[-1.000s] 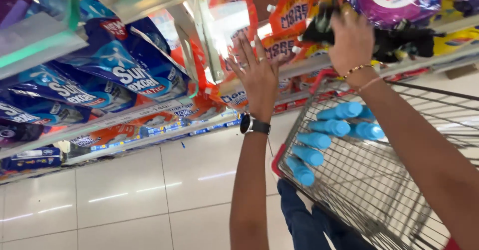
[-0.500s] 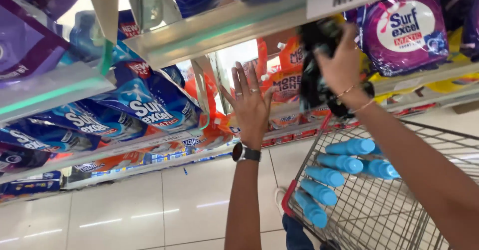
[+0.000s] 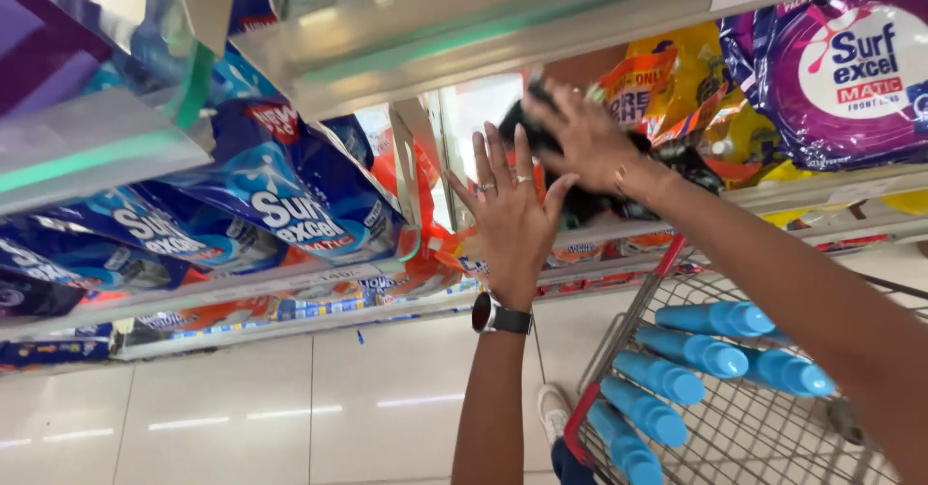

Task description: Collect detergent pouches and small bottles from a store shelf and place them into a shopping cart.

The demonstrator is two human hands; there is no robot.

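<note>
1. Blue detergent pouches (image 3: 280, 205) are leaning on the left shelves.
2. A purple detergent bag (image 3: 851, 69) is sitting on the right shelf (image 3: 822, 195).
3. Blue bottles (image 3: 696, 350) are lying in a wire shopping cart (image 3: 764, 437).
4. Orange packs (image 3: 425, 272) are lining a lower shelf.

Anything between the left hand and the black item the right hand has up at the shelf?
Nothing visible. The left hand is raised with its palm open and fingers spread, right beside the black item. The right hand already grips that item from above, at the shelf edge. Whether the left palm touches it cannot be told.
</note>
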